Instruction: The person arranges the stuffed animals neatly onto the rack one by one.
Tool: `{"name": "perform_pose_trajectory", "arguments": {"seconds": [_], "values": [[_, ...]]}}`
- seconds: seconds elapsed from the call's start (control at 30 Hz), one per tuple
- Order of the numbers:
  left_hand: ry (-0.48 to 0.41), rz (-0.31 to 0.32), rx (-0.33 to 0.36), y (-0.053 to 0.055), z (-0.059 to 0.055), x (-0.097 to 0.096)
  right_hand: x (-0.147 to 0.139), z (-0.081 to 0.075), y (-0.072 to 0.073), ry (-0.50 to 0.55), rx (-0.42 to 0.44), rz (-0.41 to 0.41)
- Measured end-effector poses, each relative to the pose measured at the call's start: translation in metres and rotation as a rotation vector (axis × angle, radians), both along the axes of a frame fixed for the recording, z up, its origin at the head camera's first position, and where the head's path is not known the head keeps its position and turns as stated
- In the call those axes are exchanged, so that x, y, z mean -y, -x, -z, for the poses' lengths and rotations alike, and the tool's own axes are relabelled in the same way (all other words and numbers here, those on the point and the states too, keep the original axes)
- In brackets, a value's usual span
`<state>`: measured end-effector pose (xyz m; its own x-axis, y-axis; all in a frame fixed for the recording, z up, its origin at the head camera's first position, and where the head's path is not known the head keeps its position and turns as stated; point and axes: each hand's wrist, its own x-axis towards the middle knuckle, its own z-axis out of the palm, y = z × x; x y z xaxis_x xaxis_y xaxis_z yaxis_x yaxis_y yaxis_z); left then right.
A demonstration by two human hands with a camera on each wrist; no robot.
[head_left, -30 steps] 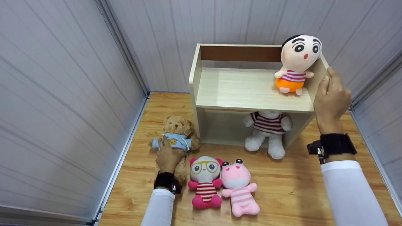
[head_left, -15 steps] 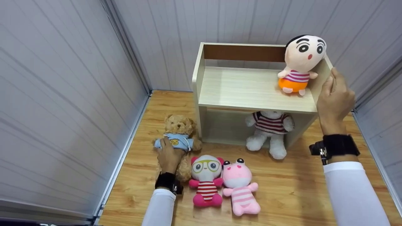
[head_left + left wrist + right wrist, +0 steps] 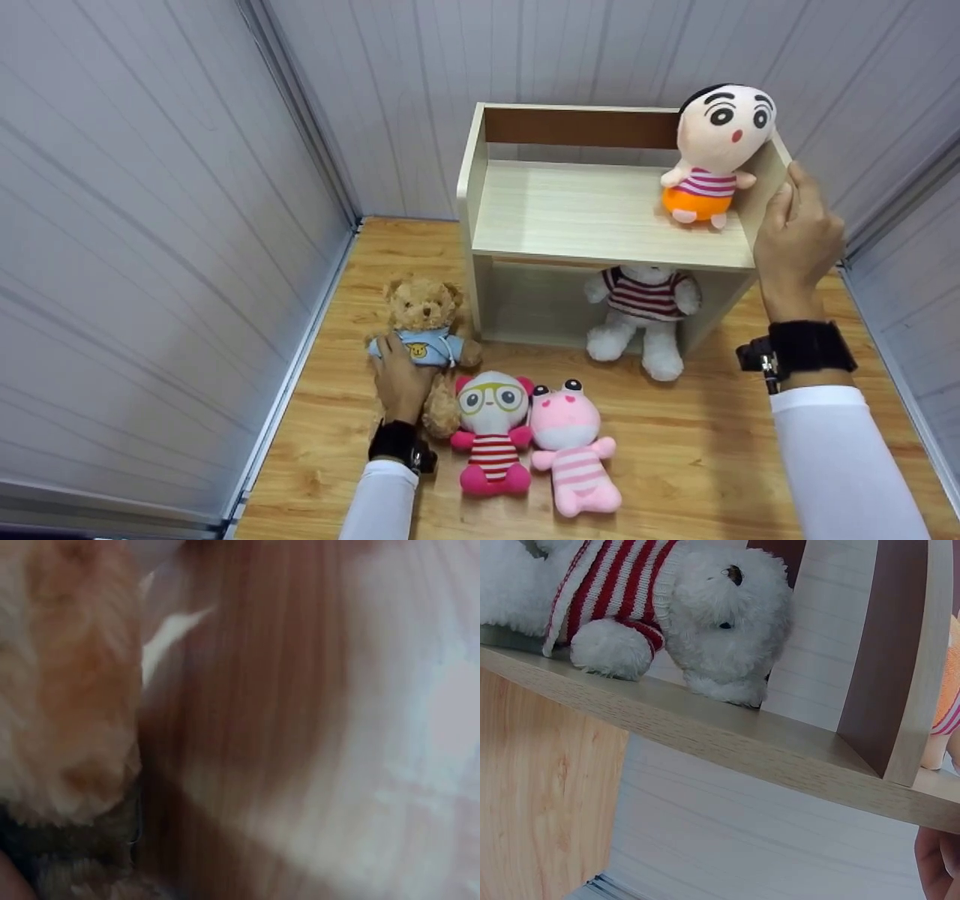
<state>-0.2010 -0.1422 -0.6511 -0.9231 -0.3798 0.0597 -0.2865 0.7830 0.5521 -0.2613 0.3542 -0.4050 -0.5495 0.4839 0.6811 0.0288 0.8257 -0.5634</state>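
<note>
In the head view my left hand (image 3: 401, 384) grips a brown teddy bear (image 3: 424, 304) in a light blue top by its side, at the left of the small shelf (image 3: 570, 217). The thumb is hidden. The left wrist view shows only blurred brown fur (image 3: 75, 690) and wooden floor. My right hand (image 3: 799, 244) holds the front edge of the shelf's right side panel; in the right wrist view its curled fingers (image 3: 939, 862) show on the panel's outer side. Close by on the top board sits a boy doll (image 3: 701, 184) in orange shorts.
A white bear (image 3: 645, 300) in a striped sweater sits in the lower compartment, its head partly hidden by the top board. On the floor in front lie a panda doll (image 3: 493, 435) with glasses and a pink frog doll (image 3: 574, 450). Grey panel walls (image 3: 172, 225) enclose the space.
The teddy bear has shifted slightly on the floor, and my left hand has moved a little with it. My right hand stays on the shelf panel.
</note>
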Motion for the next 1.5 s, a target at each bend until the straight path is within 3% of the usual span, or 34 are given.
{"name": "perform_pose_trajectory", "arguments": {"seconds": [0.23, 0.43, 0.83, 1.07, 1.3, 1.5], "values": [[0.004, -0.002, -0.044, -0.005, 0.001, -0.003, -0.001, -0.001, 0.0, 0.002, -0.022, -0.029], [0.063, 0.045, -0.104, -0.008, -0.004, -0.003, -0.001, 0.001, 0.0, 0.017, -0.046, -0.036], [0.108, 0.206, -0.097, -0.027, -0.008, -0.005, -0.004, 0.002, -0.001, 0.006, -0.016, 0.002], [0.101, 0.252, -0.079, -0.034, -0.006, -0.012, -0.005, 0.002, -0.001, 0.003, -0.014, -0.001], [0.109, 0.359, -0.14, -0.041, -0.003, -0.036, -0.005, 0.002, 0.0, 0.012, -0.028, -0.003], [0.096, 0.355, -0.185, -0.038, -0.004, -0.069, -0.001, 0.001, 0.0, 0.026, -0.034, -0.014]]}}
